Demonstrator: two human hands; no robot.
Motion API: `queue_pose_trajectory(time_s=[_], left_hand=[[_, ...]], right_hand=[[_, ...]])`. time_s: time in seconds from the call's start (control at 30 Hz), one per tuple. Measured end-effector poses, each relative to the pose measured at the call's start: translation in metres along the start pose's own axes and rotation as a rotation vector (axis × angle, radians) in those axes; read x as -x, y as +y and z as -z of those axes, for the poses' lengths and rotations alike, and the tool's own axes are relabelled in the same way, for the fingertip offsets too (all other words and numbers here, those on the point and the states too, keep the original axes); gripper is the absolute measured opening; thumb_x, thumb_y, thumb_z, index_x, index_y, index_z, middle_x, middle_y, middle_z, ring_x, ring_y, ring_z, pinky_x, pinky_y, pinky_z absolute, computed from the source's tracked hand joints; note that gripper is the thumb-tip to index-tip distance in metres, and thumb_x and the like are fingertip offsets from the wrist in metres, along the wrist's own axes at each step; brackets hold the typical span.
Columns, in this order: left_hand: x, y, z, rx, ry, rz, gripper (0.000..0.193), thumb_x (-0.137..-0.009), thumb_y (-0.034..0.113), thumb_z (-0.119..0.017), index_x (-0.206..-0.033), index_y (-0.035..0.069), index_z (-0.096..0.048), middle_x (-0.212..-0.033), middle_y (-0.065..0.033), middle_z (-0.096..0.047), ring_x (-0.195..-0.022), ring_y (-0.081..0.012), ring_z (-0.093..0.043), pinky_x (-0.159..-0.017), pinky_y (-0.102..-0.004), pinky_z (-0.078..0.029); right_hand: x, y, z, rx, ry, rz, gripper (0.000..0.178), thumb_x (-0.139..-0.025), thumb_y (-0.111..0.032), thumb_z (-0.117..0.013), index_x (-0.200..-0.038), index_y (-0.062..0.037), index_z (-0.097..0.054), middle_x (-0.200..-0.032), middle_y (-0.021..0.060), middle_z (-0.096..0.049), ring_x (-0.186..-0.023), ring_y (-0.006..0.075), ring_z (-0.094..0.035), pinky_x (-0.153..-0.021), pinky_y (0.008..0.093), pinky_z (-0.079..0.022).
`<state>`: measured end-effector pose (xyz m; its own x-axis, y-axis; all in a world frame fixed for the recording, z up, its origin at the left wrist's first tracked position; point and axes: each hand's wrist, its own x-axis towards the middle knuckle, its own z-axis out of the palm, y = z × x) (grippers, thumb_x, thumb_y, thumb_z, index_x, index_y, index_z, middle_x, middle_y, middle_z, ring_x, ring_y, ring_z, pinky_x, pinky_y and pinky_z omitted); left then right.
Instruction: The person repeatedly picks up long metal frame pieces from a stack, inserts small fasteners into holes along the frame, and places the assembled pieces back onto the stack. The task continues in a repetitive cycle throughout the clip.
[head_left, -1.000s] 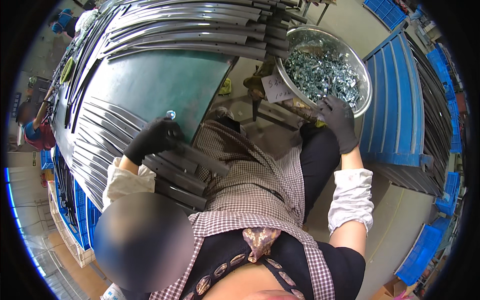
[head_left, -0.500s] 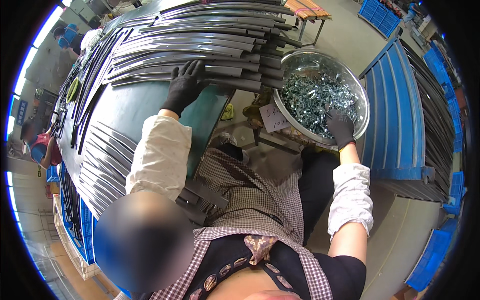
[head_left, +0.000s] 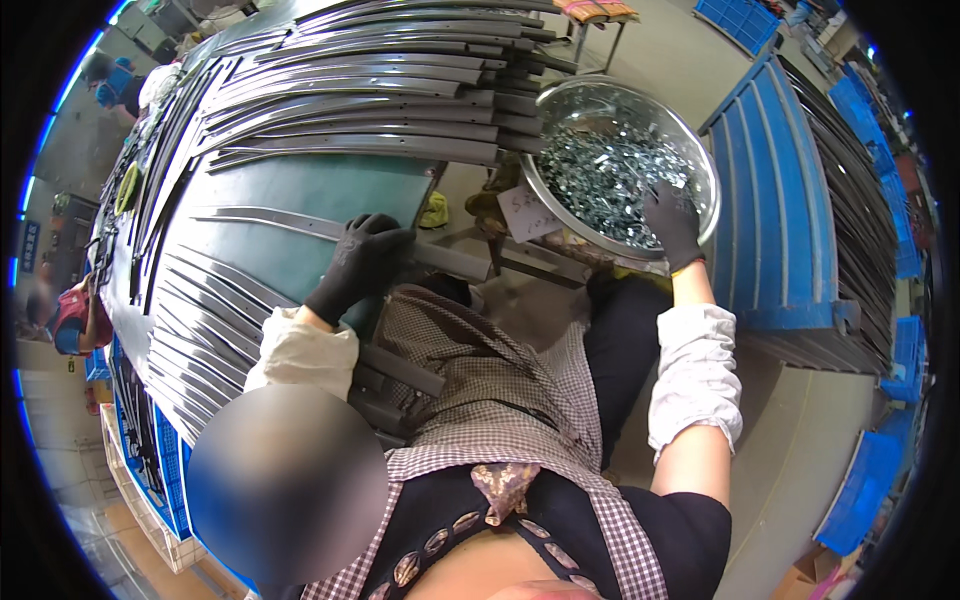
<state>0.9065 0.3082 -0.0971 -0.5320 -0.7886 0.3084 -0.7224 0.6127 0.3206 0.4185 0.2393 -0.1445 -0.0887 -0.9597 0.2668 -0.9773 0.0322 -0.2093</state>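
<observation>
My left hand point(head_left: 362, 262), in a dark glove, is closed around a long grey strip point(head_left: 265, 215) at the near part of the green tabletop point(head_left: 310, 190). The strip's right end juts past the table edge toward my lap. In the big metal basin point(head_left: 711, 205) at the right, my right hand point(head_left: 674, 225), also gloved, rests among many small shiny metal pieces point(head_left: 610, 175). Its fingers look drawn together at the pieces; whatever lies between them is hidden.
A thick stack of grey strips point(head_left: 400, 105) covers the far tabletop, overhanging its right edge. More strips point(head_left: 205, 320) lie fanned at the near left. A blue metal rack point(head_left: 775, 200) stands right of the basin. Other people point(head_left: 72, 315) are at the far left.
My left hand has come nearer from the stack, bringing one strip away onto the green tabletop. My right hand stays in the basin, its fingers drawn closer together.
</observation>
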Motion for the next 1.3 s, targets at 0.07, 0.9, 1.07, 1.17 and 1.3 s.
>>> queue_pose_trajectory(time_s=[0.07, 0.9, 1.07, 1.17, 1.3], left_hand=[[0.011, 0.012, 0.004, 0.018, -0.057, 0.042, 0.038, -0.071, 0.019, -0.079, -0.107, 0.009, -0.072, -0.100, -0.0108, -0.064, -0.099, -0.0354, -0.060, -0.088, -0.0444, -0.049], [0.024, 0.075, 0.011, 0.165, -0.109, -0.014, 0.053, -0.078, 0.020, -0.079, -0.126, 0.009, -0.063, -0.117, -0.0143, -0.067, -0.111, -0.0346, -0.062, -0.099, -0.0445, -0.046], [0.030, 0.131, 0.013, 0.576, -0.218, 0.139, 0.039, -0.090, 0.015, -0.069, -0.128, 0.005, -0.061, -0.110, -0.0176, -0.068, -0.098, -0.0296, -0.069, -0.084, -0.0375, -0.054], [0.040, 0.164, 0.007, 0.887, -0.278, 0.194, 0.035, -0.093, 0.017, -0.069, -0.124, 0.002, -0.063, -0.097, -0.0185, -0.069, -0.087, -0.0207, -0.070, -0.075, -0.0321, -0.052], [0.068, 0.162, 0.000, 0.888, -0.380, 0.321, 0.035, -0.089, 0.021, -0.074, -0.120, 0.006, -0.068, -0.086, -0.0102, -0.070, -0.071, -0.0162, -0.068, -0.062, -0.0295, -0.050]], right_hand=[[0.000, -0.005, 0.011, -0.199, -0.046, -0.039, 0.025, -0.089, -0.027, -0.057, -0.091, -0.0047, -0.067, -0.093, 0.0218, -0.069, -0.087, 0.0412, -0.066, -0.077, 0.0508, -0.052], [0.034, -0.014, 0.040, -1.356, -0.306, -0.324, 0.018, -0.089, -0.016, -0.066, -0.102, -0.0045, -0.065, -0.070, -0.0049, -0.053, -0.053, 0.0037, -0.043, -0.048, 0.0211, -0.033], [0.104, -0.076, 0.062, -1.438, -0.390, 0.207, 0.013, -0.097, -0.011, -0.060, -0.108, -0.0053, -0.064, -0.082, -0.0029, -0.055, -0.068, 0.0074, -0.051, -0.059, 0.0236, -0.043], [0.173, -0.143, 0.080, -1.496, -0.498, 0.360, 0.028, -0.092, 0.003, -0.057, -0.119, -0.0024, -0.062, -0.103, 0.0032, -0.065, -0.089, 0.0059, -0.059, -0.077, 0.0225, -0.048], [0.224, -0.162, 0.060, -1.847, -0.900, 0.121, 0.027, -0.098, -0.004, -0.057, -0.125, -0.0001, -0.059, -0.107, -0.0023, -0.064, -0.087, 0.0023, -0.055, -0.077, 0.0196, -0.043]])
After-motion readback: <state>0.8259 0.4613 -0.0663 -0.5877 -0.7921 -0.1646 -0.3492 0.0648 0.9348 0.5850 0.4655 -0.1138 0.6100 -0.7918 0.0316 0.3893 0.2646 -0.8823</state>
